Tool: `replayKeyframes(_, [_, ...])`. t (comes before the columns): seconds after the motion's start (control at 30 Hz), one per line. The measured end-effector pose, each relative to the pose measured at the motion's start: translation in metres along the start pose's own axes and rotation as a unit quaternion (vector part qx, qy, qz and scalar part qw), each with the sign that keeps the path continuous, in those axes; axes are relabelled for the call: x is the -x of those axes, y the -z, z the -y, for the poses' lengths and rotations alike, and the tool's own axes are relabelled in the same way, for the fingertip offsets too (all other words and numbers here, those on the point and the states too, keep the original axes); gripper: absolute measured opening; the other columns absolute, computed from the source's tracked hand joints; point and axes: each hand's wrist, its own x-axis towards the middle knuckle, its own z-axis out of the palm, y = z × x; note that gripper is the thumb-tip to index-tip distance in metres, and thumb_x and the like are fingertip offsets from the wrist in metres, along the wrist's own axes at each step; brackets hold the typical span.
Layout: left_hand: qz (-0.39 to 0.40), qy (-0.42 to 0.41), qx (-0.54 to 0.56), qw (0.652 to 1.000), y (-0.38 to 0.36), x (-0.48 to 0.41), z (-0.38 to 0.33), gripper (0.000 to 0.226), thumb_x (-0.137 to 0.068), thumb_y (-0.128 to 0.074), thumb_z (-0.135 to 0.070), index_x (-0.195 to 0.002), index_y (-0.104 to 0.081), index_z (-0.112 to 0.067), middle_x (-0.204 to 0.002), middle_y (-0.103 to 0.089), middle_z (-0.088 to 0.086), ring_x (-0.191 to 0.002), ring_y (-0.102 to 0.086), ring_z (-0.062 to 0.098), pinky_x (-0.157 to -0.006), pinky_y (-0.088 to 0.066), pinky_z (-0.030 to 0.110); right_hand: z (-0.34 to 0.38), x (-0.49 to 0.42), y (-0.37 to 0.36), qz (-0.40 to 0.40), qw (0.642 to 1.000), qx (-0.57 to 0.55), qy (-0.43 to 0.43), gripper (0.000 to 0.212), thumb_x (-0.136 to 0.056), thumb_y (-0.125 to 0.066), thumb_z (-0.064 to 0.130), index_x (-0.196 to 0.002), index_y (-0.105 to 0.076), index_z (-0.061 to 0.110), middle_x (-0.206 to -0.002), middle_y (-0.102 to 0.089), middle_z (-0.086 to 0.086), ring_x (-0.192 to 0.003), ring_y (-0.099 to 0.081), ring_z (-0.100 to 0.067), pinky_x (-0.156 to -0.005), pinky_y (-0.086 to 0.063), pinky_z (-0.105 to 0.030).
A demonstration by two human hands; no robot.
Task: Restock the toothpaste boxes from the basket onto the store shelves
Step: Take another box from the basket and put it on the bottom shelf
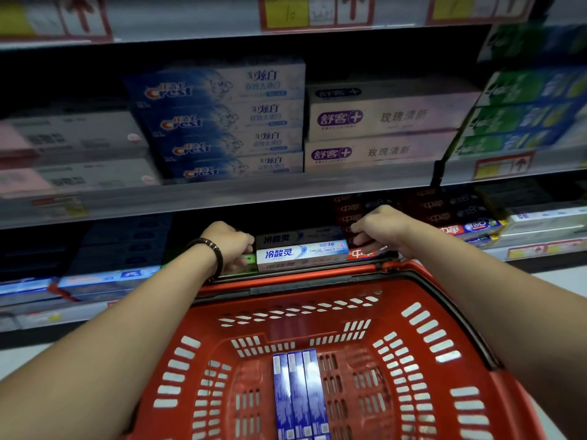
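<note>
A white-and-blue toothpaste box lies lengthwise on the lower shelf, on top of a like box. My left hand, with a bead bracelet on the wrist, grips its left end. My right hand has curled fingers at its right end, and whether they touch the box is unclear. Below my arms sits a red basket. Three blue toothpaste boxes lie side by side on the basket's floor.
The shelf above holds stacked Crest boxes, white-purple boxes, green boxes and pink-grey boxes. Red boxes stand right of my right hand, blue boxes to the left. Price tags line the shelf edges.
</note>
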Motion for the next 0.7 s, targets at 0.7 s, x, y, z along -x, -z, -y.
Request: replayKeyframes(0.7, [-0.012,-0.130,0.011,0.991,0.022,0.151,-0.026,0.015,-0.095,-0.061,-0.015,-0.091,-0.075,-0.018,-0.091,-0.079,0.006,-0.063,-0.066,0.018,-0.050,-0.047,0.026,0.013,0.151,-0.001,-0.129,0.981,-0.013,0.144,0.016,-0.094,-0.069,0.027,-0.083,-0.077,0.020,-0.095,-0.078,0.003,-0.095,-0.072,-0.021,-0.090,-0.059,-0.038])
